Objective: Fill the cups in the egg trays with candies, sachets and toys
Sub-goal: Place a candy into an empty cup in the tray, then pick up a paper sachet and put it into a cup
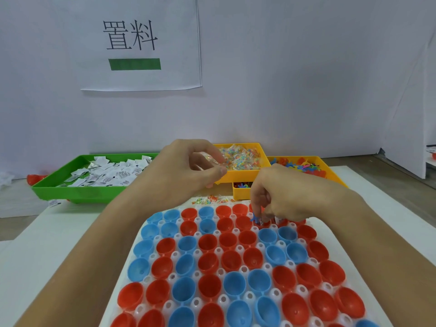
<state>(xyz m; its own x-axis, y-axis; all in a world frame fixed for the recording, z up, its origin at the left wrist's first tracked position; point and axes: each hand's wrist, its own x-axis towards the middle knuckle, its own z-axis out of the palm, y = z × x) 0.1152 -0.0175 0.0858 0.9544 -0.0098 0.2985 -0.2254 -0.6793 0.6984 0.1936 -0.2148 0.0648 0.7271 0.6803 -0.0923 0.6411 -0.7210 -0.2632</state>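
A white egg tray [151, 277] holds rows of red and blue cups [207, 243] in front of me. My left hand [188, 171] hovers above the tray's far edge and pinches a clear candy packet [212, 159] between thumb and fingers. My right hand [280, 194] reaches down into a red cup in the far row, its fingers pinching a small blue toy [255, 218]. Something white shows under the same hand; I cannot tell what it is.
Behind the tray stand a green bin of white sachets [77, 190], a yellow bin of candy packets [263, 151] and a yellow bin of coloured toys [330, 169]. Loose candy packets [210, 199] lie on the white mat. A wall with a paper sign [139, 43] stands close behind.
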